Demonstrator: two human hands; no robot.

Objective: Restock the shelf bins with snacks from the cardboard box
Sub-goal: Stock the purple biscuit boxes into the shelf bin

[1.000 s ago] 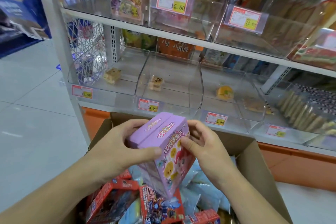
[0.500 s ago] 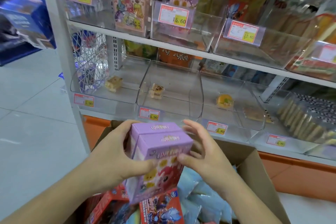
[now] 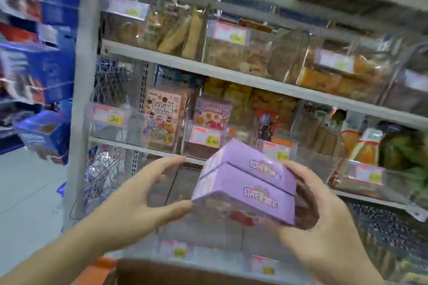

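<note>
Purple snack boxes (image 3: 246, 188), long axes level, sit clamped in the right hand (image 3: 317, 213), left hand (image 3: 139, 201) thumb-touching, just below the matching bin (image 3: 208, 139) at the middle shelf's front edge.

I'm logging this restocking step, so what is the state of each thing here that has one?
Purple snack boxes: two stacked, closed, held up in front of the shelf.
Right hand: grips the stack's right side.
Left hand: fingers spread, thumb touching the stack's left corner.
Bin with matching purple box: not full.

Matt purple card boxes (image 3: 247, 183), clear-plastic bins (image 3: 287, 53)
</note>
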